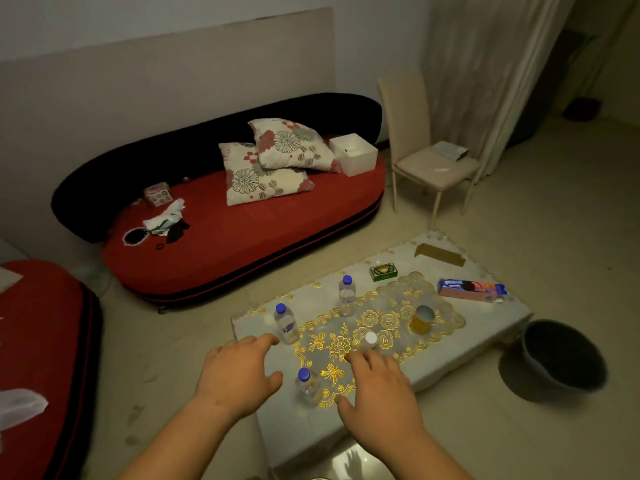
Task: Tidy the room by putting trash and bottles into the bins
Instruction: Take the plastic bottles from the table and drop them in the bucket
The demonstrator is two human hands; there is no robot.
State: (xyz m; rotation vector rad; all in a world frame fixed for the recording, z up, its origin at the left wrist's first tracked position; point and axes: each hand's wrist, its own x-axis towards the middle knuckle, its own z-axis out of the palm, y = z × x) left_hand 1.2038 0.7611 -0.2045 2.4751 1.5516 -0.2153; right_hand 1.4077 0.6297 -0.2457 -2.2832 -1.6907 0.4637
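Both hands hang low over the near end of the table (485,327): the left hand (239,372) has its fingers (263,341) spread and holds nothing, and the right hand (377,389) has its fingers (360,358) spread too, their tips just beside the white-capped bottle (370,342); whether they touch it I cannot tell. Judging by the room, the tidying has hardly begun. On the red sofa (242,237) a crumpled white bag (164,216) and other small litter lie loose, waiting to be gathered. On the floor just beside the table's far right corner stands the dark bin (543,365), and nothing shows inside it from this angle. All four bottles stand upright on the table: three blue-capped bottles (285,323), one near the left fingertips, one between the two hands and one further back, plus the white-capped one. They are small, clear plastic and look nearly empty, so probably light and easy to tip. Smaller things also remain on the table: a biscuit pack (471,291), a yellow cup (422,320) and a green box (383,273).
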